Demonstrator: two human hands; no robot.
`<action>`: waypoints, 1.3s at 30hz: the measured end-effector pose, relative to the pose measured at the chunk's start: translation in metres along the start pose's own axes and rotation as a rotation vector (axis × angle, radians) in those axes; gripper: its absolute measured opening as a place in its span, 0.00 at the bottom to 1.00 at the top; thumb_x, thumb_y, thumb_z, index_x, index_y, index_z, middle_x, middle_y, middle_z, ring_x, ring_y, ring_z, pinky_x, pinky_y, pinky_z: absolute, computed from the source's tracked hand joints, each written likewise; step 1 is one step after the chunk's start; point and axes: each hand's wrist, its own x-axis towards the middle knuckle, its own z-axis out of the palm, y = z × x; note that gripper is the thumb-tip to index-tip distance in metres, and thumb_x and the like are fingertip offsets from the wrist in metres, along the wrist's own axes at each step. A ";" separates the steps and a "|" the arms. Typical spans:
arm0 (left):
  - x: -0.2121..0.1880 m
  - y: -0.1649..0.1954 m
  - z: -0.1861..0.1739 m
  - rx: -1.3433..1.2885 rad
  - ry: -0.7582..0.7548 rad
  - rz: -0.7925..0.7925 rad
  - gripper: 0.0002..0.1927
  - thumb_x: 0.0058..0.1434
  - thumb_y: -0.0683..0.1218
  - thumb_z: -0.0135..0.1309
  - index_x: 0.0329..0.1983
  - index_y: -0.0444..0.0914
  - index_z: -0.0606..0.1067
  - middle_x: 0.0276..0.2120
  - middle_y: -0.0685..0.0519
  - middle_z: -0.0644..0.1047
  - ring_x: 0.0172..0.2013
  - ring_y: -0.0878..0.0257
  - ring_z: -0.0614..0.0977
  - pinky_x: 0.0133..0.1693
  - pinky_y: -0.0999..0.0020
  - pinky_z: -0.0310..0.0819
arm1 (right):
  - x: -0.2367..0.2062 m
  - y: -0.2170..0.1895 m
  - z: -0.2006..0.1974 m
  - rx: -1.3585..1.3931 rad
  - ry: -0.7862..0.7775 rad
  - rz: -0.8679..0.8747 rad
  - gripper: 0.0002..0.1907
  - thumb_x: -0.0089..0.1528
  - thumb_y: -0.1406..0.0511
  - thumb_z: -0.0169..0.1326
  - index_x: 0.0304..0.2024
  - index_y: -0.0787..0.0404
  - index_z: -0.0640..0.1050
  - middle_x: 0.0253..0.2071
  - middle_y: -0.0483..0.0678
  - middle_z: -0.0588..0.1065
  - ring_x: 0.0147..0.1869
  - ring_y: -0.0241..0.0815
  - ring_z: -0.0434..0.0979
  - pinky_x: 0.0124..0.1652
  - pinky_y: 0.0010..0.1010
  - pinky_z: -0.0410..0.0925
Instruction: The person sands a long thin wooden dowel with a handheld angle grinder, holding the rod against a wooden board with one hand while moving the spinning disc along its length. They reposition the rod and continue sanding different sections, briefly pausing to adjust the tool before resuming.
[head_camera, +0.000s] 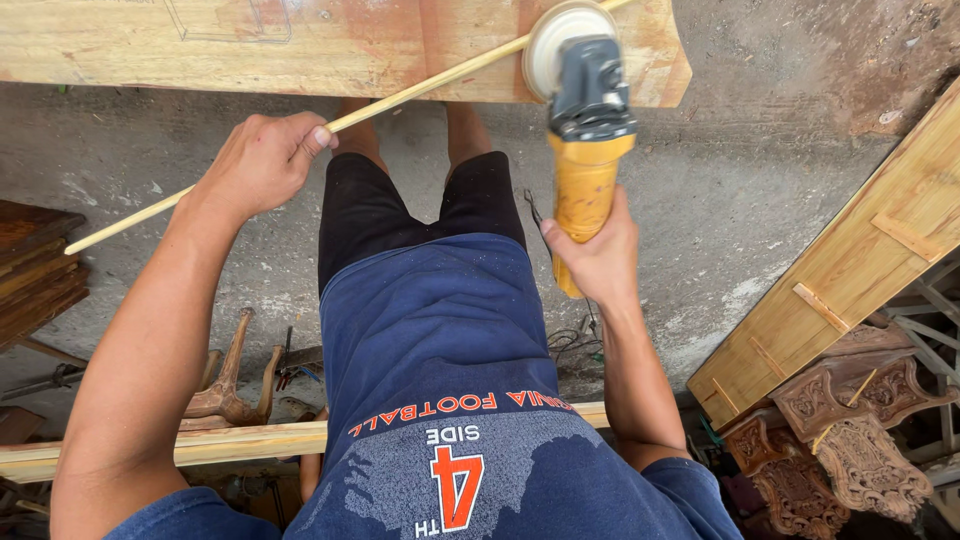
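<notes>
Left hand (262, 163) closed round thin wooden stick (400, 96), held slantwise over concrete floor (760, 180). Right hand (598, 258) wrapped tight about yellow handle of grinder (585, 150), disc touching stick's upper part, just before pale plank (300, 45). Carved wooden pieces (850, 440) stacked low at right, beside leaning board (860, 260).

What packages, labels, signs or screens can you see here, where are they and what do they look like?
No packages, signs or screens show.
Shirt print: on the blue shirt, bottom centre; orange lettering, white lettering and a big orange numeral edged white.
Pencil outline: on the pale wooden board, top left; thin dark lines forming a box shape.
Grinder: in the right hand; yellow body, grey head, no label visible.
</notes>
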 end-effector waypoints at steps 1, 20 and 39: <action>0.001 0.000 0.000 0.015 0.004 -0.003 0.14 0.76 0.51 0.47 0.48 0.38 0.78 0.25 0.40 0.77 0.31 0.38 0.79 0.35 0.47 0.71 | 0.002 0.001 -0.005 0.057 0.034 -0.004 0.29 0.55 0.63 0.67 0.54 0.66 0.70 0.44 0.52 0.80 0.47 0.42 0.82 0.48 0.35 0.75; -0.019 -0.017 0.000 0.015 0.255 0.214 0.11 0.71 0.48 0.55 0.53 0.41 0.80 0.39 0.44 0.81 0.39 0.39 0.80 0.38 0.48 0.74 | -0.021 0.004 -0.002 0.212 0.022 -0.091 0.29 0.56 0.68 0.67 0.57 0.66 0.69 0.45 0.49 0.76 0.47 0.38 0.78 0.48 0.32 0.73; -0.016 -0.008 0.023 0.416 0.550 0.320 0.14 0.66 0.38 0.56 0.54 0.44 0.76 0.29 0.52 0.71 0.31 0.52 0.79 0.28 0.55 0.73 | -0.004 -0.013 0.006 -0.085 -0.029 -0.080 0.28 0.54 0.61 0.69 0.50 0.66 0.71 0.40 0.56 0.81 0.44 0.47 0.85 0.44 0.36 0.75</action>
